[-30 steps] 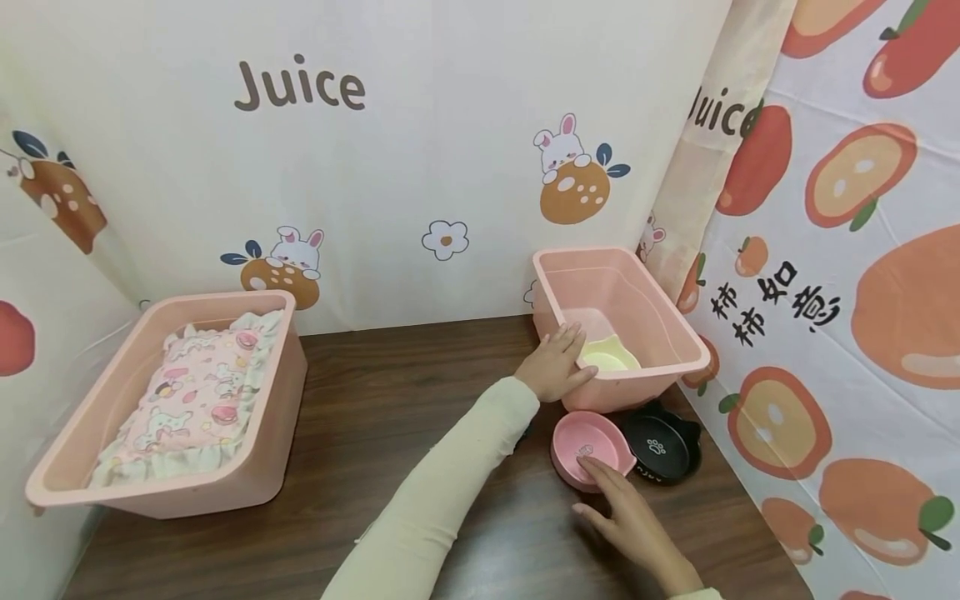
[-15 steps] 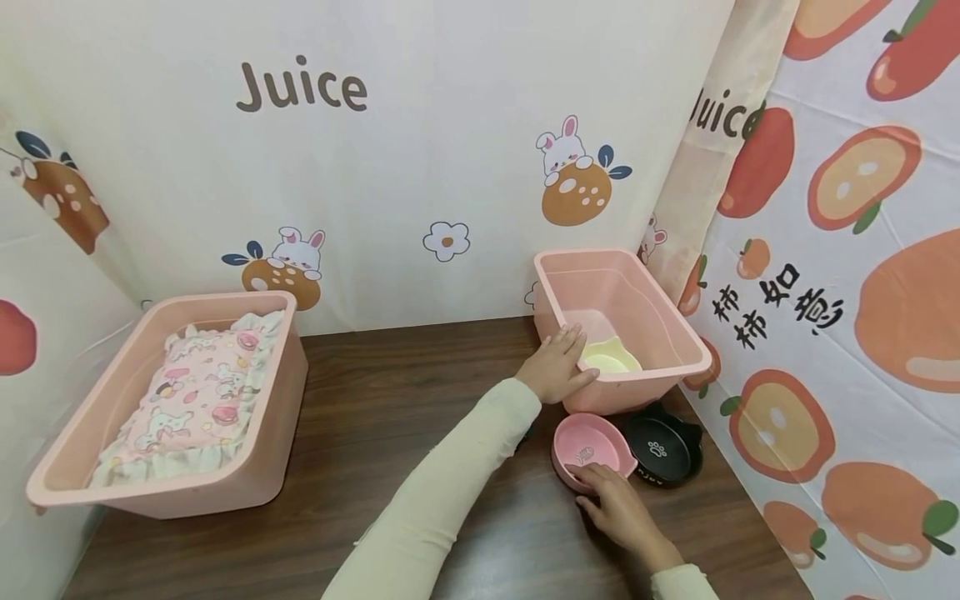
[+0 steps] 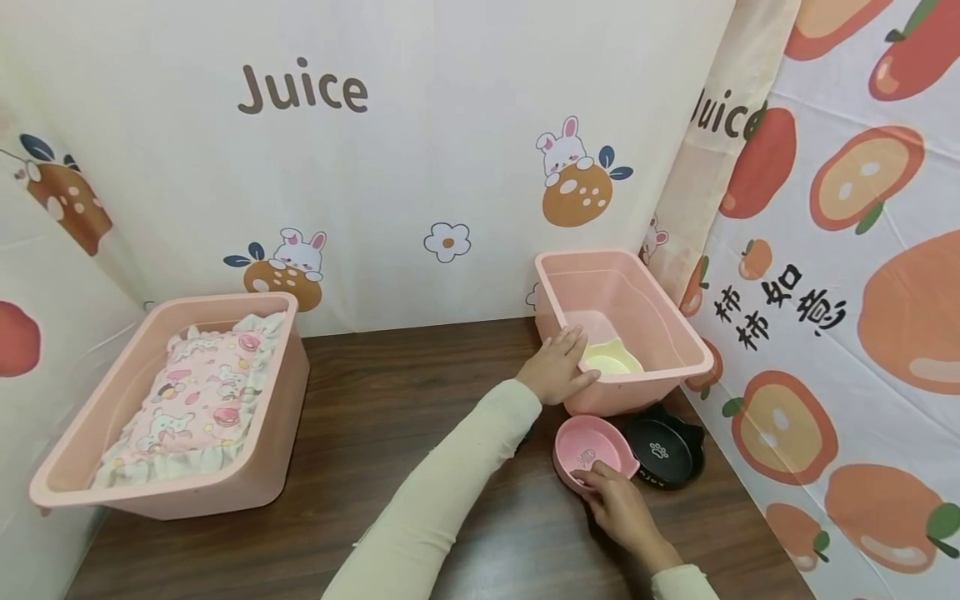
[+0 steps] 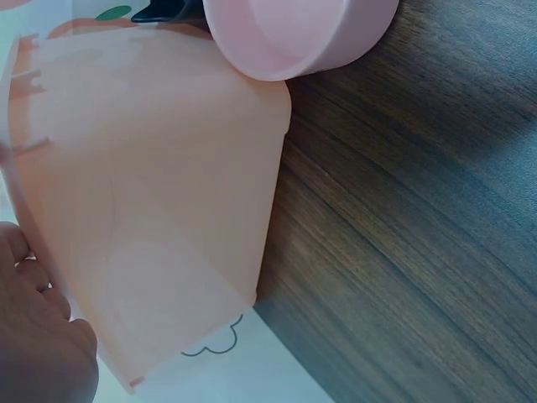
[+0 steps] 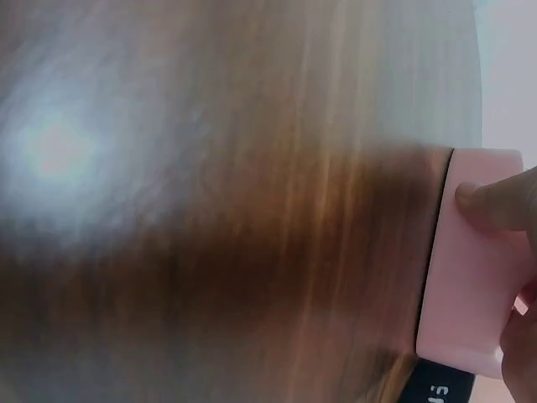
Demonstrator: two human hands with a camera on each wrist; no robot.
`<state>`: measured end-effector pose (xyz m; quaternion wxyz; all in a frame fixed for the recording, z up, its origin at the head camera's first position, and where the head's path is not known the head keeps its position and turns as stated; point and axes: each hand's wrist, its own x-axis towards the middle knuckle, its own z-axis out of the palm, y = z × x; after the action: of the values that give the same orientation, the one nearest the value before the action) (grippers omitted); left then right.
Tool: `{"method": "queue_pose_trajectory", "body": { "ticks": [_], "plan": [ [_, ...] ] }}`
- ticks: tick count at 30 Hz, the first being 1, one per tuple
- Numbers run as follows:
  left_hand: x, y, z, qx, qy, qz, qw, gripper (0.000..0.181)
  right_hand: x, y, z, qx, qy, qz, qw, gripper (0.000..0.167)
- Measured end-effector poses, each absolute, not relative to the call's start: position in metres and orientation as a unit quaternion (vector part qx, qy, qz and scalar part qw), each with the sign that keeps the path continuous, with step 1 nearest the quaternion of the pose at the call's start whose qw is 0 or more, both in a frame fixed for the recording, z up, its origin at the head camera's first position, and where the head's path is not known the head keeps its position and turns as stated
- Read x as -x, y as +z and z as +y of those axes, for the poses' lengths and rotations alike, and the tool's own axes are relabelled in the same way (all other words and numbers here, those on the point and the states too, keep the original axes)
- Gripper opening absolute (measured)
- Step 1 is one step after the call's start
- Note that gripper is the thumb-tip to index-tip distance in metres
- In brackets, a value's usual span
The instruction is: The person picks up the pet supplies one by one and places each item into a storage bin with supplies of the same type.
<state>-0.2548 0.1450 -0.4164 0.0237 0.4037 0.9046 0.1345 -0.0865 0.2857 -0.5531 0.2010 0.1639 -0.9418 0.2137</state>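
In the head view my left hand (image 3: 553,367) rests on the near-left corner of the right-hand pink plastic bin (image 3: 675,333), its fingers extended over the rim. A pale yellow bowl (image 3: 611,358) lies inside that bin. My right hand (image 3: 624,508) pinches the near rim of a pink pet bowl (image 3: 577,437) with a fish-bone print, which stands on the table. In the right wrist view my thumb presses the outer wall of the pink bowl (image 5: 470,285). Just right of it is a black pet bowl (image 3: 663,446) with a paw print and ear-shaped points.
A second pink bin (image 3: 281,417) on the left holds a frilled, printed pillow (image 3: 195,392). Both bins stand on a dark wooden table (image 3: 405,375), with printed cloth hanging behind and at the sides. My left sleeve partly hides a small dark thing (image 3: 523,438).
My right fingers have closed on the pink bowl's near rim, from reaching over it with fingers extended. The left hand has stayed on the bin's corner. The bowls and bins have not visibly moved.
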Motion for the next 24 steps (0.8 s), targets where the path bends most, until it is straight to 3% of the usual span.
{"method": "queue_pose_trajectory", "body": {
  "ticks": [9, 24],
  "plan": [
    [0.255, -0.418, 0.146, -0.406, 0.128, 0.905, 0.018, 0.069, 0.07, -0.533, 0.293, -0.208, 0.199, -0.931, 0.222, 0.046],
    [0.256, -0.415, 0.146, -0.407, 0.128, 0.904, 0.03, 0.07, 0.038, -0.465, 0.302, -0.264, 0.14, -0.921, 0.248, 0.046]
  ]
}}
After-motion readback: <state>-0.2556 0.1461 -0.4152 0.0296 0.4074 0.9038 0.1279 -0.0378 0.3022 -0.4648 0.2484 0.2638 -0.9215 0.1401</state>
